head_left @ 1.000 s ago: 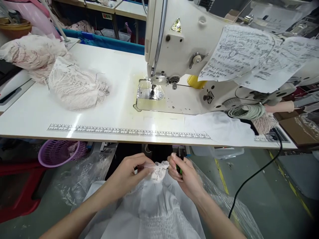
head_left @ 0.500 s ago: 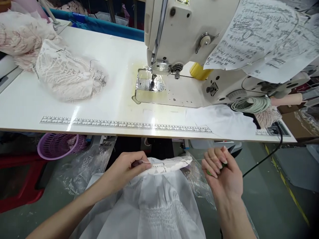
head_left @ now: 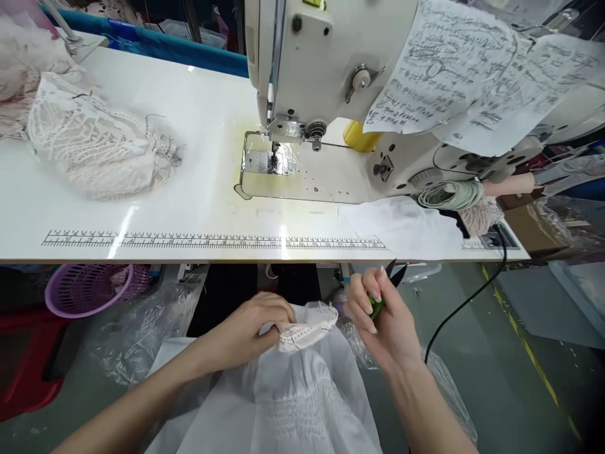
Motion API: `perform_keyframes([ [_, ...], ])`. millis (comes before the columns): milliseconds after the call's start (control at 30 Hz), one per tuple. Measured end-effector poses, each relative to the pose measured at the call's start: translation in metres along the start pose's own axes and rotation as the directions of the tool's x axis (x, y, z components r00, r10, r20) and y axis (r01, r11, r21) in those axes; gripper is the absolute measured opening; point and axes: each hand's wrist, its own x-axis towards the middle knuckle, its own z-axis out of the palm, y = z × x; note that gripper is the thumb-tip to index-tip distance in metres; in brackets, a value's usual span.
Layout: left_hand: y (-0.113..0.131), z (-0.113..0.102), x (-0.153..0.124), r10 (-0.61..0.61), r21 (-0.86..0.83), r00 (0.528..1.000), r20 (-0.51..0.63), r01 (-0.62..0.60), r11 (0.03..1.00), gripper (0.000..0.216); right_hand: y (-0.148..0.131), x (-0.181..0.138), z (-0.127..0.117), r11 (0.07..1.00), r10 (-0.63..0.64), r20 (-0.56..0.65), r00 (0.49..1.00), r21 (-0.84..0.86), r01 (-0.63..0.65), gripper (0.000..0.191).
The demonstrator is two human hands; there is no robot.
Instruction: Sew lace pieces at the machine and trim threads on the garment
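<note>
A white garment (head_left: 293, 391) with a gathered, shirred panel hangs over my lap below the table edge. My left hand (head_left: 265, 321) pinches its lace-trimmed edge (head_left: 307, 331), which sticks out to the right of my fingers. To the right of that edge, apart from it, my right hand (head_left: 385, 315) is raised palm up with the fingers curled round green-handled thread snips (head_left: 377, 307). The dark blades point up and away past my fingertips. Whether a thread is still between my right fingers I cannot make out.
A sewing machine (head_left: 331, 75) stands on the white table (head_left: 203, 208), which has a printed ruler (head_left: 212, 241) along its front. Lace pieces (head_left: 99, 139) lie at left, white cloth (head_left: 401, 227) at right. A purple basket (head_left: 89, 296) is below; a black cable (head_left: 466, 299) hangs at right.
My right hand has come left, nearer the garment edge, and the thread stretched between them no longer shows. My left hand has bunched the edge, so a shorter length sticks out. The view has shifted right.
</note>
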Motion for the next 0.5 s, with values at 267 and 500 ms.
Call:
perform_keyframes([
  [267,0.003,0.024,0.012,-0.251,-0.533,0.964,-0.082,0.171,0.829,0.021,0.011,0.006,0.005,0.986,0.108,0.035,0.994,-0.13,-0.102,0.045],
  [500,0.0,0.025,0.011,-0.26,-0.438,0.941,-0.216,0.145,0.887,0.037,0.013,0.016,-0.022,0.854,-0.111,-0.017,0.994,-0.513,0.086,0.049],
])
